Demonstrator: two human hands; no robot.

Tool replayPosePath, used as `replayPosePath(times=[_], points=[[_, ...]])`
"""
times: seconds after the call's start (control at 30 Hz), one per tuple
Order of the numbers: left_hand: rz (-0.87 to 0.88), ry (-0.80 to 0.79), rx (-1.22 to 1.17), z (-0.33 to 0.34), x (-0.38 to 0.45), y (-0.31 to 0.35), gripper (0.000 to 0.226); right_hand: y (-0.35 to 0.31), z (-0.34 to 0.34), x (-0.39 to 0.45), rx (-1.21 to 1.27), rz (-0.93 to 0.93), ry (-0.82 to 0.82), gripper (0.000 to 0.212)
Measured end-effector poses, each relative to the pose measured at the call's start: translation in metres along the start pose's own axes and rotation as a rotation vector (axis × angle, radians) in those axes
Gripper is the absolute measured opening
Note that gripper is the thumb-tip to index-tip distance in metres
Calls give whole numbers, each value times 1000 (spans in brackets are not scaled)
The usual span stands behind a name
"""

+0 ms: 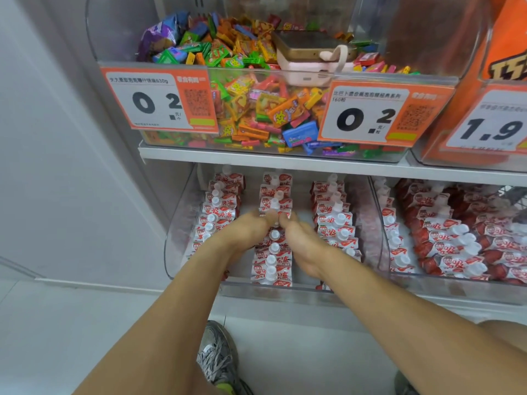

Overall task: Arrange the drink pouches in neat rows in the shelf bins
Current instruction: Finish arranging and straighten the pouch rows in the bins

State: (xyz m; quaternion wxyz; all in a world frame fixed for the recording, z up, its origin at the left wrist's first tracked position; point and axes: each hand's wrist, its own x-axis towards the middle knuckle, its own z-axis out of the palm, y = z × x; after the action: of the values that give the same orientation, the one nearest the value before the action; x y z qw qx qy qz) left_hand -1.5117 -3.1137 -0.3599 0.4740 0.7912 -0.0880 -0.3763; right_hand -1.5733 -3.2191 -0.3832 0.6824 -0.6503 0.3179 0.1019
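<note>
While the clear plastic shelf bin (176, 223) is holding three rows of red-and-white spouted drink pouches (336, 223), the left hand (245, 232) and right hand (302, 238) are pinching one middle-row pouch (275, 215) (fingertips meeting at its cap).

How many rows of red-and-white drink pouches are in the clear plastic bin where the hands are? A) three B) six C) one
A: the clear plastic bin holds three rows of red-and-white drink pouches, and the left hand and right hand meet at the middle row.
</note>
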Motion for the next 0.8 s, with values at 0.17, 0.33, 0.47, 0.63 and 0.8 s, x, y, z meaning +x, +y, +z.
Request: replayPosePath(times=[0.17, 0.33, 0.47, 0.63, 0.8], points=[[-44, 20, 74, -2, 18, 0, 62, 3, -2, 11, -16, 13, 7, 57], [90, 162, -67, -2, 49, 23, 43, -13, 0, 45, -107, -109, 261, 68], [91, 175, -87, 8, 75, 21, 47, -21, 4, 54, -11, -114, 246, 47], [72, 174, -145, 4, 82, 18, 39, -17, 3, 63, -5, -83, 226, 42], [117, 193, -155, 9, 85, 6, 40, -27, -5, 72, 97, -90, 244, 50]])
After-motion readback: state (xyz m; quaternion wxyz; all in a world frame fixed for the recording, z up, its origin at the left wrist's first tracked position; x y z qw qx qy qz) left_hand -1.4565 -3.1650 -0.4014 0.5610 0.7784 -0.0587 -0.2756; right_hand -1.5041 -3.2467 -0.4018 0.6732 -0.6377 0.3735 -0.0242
